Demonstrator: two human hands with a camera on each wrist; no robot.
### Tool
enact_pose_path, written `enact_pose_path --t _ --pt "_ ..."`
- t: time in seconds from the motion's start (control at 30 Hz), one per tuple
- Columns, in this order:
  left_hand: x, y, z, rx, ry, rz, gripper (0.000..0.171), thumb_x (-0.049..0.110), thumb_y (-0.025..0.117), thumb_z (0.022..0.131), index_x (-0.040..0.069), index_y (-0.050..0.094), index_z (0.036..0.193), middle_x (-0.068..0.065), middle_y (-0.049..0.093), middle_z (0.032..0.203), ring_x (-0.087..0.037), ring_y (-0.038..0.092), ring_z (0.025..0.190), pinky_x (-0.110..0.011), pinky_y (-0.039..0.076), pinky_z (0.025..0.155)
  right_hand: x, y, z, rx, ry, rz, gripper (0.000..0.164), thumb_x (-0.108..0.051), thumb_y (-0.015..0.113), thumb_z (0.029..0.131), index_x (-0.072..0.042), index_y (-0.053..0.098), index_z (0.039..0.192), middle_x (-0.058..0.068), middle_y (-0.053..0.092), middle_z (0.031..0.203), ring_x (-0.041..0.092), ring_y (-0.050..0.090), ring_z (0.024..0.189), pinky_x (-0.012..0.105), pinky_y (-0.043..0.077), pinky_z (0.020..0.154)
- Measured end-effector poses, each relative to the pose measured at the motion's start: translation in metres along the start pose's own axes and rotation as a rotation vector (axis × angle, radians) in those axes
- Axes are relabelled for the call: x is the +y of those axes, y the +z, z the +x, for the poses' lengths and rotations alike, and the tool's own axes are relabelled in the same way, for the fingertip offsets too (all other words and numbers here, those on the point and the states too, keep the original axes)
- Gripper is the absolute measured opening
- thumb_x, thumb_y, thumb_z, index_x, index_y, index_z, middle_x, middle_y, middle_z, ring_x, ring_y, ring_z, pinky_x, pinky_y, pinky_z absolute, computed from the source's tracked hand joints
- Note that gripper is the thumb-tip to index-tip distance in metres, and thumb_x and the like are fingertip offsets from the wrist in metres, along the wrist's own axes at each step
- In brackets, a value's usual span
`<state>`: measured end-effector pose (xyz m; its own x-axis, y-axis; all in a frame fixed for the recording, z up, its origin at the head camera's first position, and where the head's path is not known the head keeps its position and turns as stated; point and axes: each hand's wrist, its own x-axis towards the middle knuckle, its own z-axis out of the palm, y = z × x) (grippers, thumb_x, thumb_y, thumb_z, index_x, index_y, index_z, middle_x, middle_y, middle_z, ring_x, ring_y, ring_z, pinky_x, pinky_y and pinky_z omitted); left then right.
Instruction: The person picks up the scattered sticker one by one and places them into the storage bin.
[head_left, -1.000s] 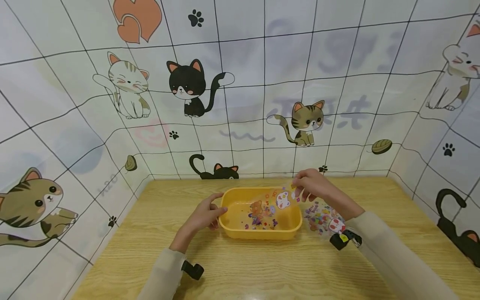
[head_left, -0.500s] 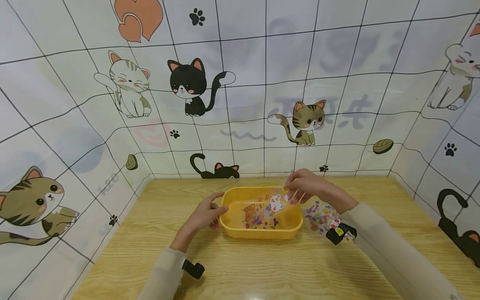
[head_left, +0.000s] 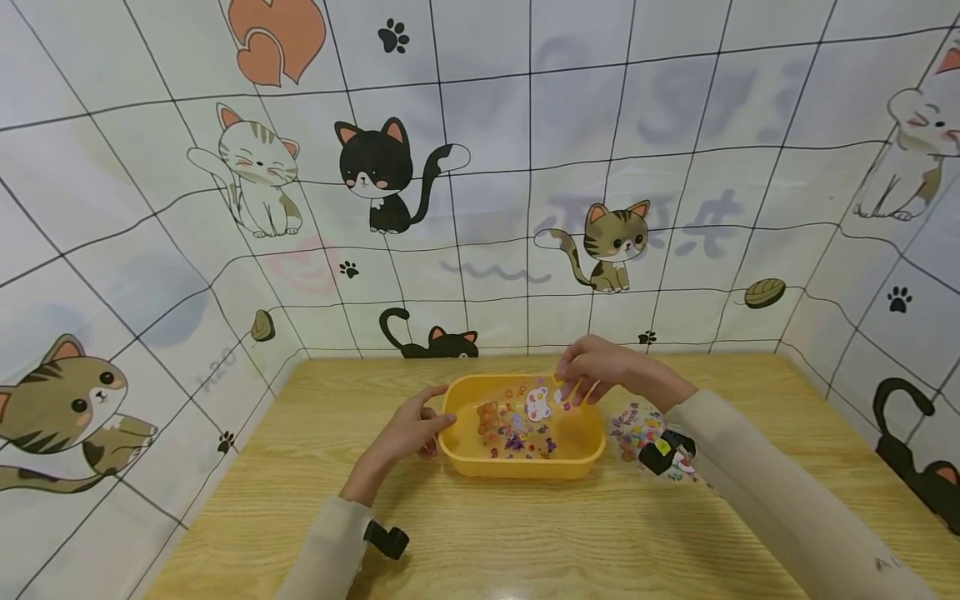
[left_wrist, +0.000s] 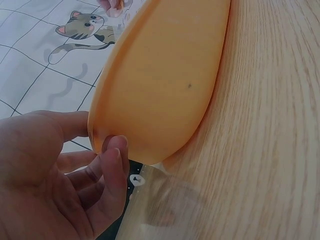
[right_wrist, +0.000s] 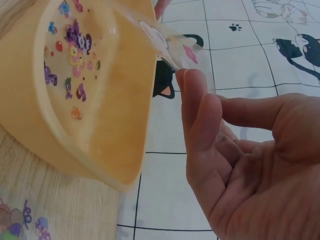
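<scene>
Clear sticker sheet held over the yellow tray

The yellow tray [head_left: 517,469] stands on the wooden desk [head_left: 450,542]. At its left end, the left hand [head_left: 411,427] grips the rim, fingertips against the outer wall. Over its right rear edge, the right hand [head_left: 603,369] pinches a clear sticker sheet [head_left: 537,404] between thumb and fingers. The sheet lies to the left of that hand and reaches over the inside of the tray; it carries a white bear face, an orange-brown bear and small coloured shapes. Below, on the tray's floor, are small stickers [right_wrist: 74,55], several of them purple. To the right of the tray, on the desk, lies a second clear piece with stickers [head_left: 633,427], partly covered by the right wrist camera [head_left: 657,457] and sleeve [head_left: 757,475].

Because the held sheet is transparent, its lower edge is hard to trace, and some prints blend with the stickers beneath. Seen from the right wrist, the sheet is nearly edge-on and blurred, and only a corner of the second piece shows. The left wrist view cuts off the tray's far end and shows mostly its plain outer wall. Behind the tray hangs a cat-print backdrop [head_left: 495,200].
</scene>
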<state>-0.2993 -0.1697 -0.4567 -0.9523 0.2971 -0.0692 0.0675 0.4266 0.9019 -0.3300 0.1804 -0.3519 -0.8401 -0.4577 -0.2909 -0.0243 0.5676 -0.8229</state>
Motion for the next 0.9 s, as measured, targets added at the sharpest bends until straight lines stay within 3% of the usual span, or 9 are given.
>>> enact_pose_path --t 0.57,0.9 --pt "-0.001 -0.001 -0.003 0.006 0.005 0.012 0.064 0.025 0.066 0.103 0.018 0.038 0.159 -0.023 0.069 0.089 -0.021 0.064 0.052 -0.030 0.054 0.049 -0.011 0.018 0.009 0.042 0.007 -0.048 0.023 -0.013 0.056 0.105 0.005 0.064 0.116 0.016 0.078 0.090 0.017 0.074 0.066 0.032 0.063 0.063" --pt "-0.003 -0.002 -0.001 -0.006 0.010 -0.005 0.065 0.027 0.066 0.103 0.018 0.037 0.160 -0.024 0.068 0.089 -0.019 0.063 0.051 -0.029 0.054 0.049 -0.008 0.024 0.020 0.099 0.057 -0.065 0.025 -0.007 0.053 0.104 0.010 0.066 0.116 0.013 0.076 0.077 0.013 0.070 0.057 0.031 0.063 0.060"
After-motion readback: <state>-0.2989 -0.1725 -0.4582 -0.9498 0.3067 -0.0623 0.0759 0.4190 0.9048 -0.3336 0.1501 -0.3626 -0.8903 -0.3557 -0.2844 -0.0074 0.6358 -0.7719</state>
